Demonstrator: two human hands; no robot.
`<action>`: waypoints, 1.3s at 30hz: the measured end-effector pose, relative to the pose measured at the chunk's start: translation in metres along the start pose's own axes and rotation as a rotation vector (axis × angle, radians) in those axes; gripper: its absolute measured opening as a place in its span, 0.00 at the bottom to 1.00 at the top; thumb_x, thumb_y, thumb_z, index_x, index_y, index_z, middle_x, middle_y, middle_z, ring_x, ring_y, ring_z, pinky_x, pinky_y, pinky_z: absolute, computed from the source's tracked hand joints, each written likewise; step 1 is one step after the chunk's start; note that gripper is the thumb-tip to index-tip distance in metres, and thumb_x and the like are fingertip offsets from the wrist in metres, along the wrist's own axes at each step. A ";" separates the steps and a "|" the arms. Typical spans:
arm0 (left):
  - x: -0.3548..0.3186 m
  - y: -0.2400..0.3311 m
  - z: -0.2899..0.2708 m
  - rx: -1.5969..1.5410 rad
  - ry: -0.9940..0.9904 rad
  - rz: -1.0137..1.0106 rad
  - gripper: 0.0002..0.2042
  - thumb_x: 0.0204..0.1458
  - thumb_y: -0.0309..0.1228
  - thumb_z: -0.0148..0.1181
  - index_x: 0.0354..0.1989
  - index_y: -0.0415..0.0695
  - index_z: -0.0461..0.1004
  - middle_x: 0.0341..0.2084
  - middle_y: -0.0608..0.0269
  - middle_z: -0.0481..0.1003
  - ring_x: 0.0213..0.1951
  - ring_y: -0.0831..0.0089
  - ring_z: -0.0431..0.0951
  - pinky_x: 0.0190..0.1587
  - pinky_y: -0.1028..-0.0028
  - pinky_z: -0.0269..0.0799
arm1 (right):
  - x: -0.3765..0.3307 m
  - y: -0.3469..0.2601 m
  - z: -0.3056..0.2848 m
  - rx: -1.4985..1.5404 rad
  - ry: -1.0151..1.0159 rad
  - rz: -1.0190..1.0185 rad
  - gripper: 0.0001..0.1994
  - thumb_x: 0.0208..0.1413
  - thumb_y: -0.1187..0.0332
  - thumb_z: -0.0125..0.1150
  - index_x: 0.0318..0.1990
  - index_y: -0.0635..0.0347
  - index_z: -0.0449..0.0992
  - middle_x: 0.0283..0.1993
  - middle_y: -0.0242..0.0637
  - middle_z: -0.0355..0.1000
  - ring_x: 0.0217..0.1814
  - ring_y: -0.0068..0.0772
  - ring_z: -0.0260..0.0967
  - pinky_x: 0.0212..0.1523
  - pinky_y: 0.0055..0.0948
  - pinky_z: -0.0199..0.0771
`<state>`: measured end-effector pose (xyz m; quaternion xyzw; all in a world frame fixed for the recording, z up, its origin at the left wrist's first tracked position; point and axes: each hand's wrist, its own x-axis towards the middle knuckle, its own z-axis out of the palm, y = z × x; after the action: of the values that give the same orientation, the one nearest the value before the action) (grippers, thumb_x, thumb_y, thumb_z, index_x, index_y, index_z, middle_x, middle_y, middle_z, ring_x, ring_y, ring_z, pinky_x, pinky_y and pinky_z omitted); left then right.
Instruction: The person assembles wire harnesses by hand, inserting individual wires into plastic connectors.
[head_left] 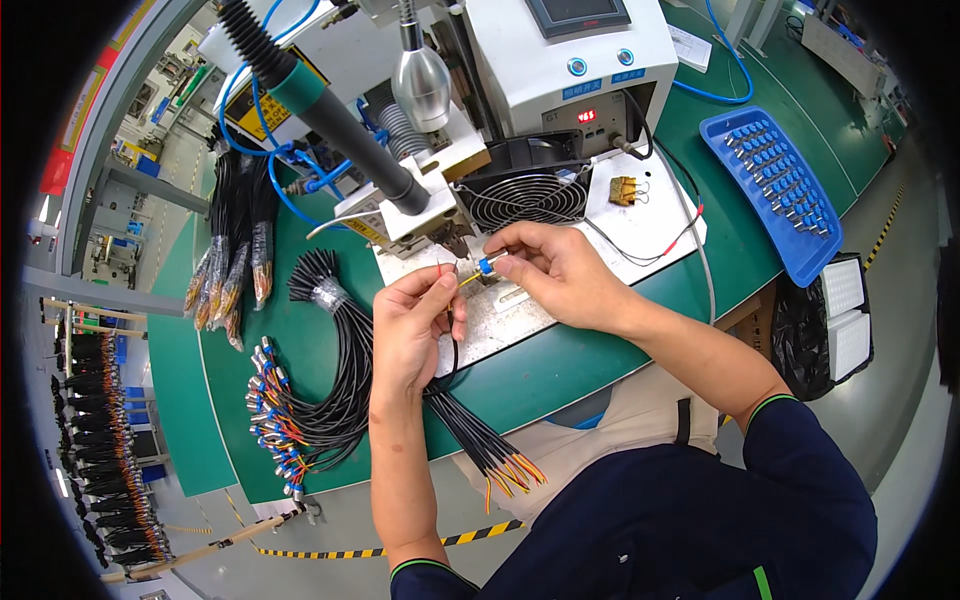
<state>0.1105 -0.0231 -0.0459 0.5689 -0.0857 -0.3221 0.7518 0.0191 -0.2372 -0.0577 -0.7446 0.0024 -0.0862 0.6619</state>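
Note:
Just below the tip of a bench soldering machine (437, 215), both hands meet. My left hand (412, 325) is closed in a pinch on the end of a black cable, whose thin yellow wire (470, 279) runs toward the connector. Between the thumb and fingers of my right hand (570, 275) sits a small blue-and-metal connector (487, 267). Whether the wire touches the connector's pins is too small to tell. Black cables with bared red and yellow wire ends (495, 450) hang over the table's front edge, below my left wrist.
Left of my left arm lies a bundle of black cables (345, 375) with blue connectors (272, 420). Plastic-wrapped cable bundles (232, 240) lie farther back. A fan (527, 200) and a yellow binder clip (627, 190) occupy the white plate. At right stands a blue tray (712, 130) of connectors.

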 end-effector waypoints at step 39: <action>0.006 0.000 0.015 0.245 0.024 0.003 0.05 0.66 0.24 0.63 0.38 0.34 0.80 0.22 0.75 0.70 0.21 0.87 0.60 0.23 0.80 0.51 | 0.001 0.002 0.000 -0.016 -0.003 0.007 0.12 0.71 0.72 0.66 0.55 0.71 0.81 0.45 0.35 0.83 0.45 0.15 0.76 0.47 0.22 0.79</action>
<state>0.1075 -0.0390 -0.0424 0.6603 -0.1160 -0.3013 0.6781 0.0201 -0.2376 -0.0597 -0.7500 0.0047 -0.0826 0.6562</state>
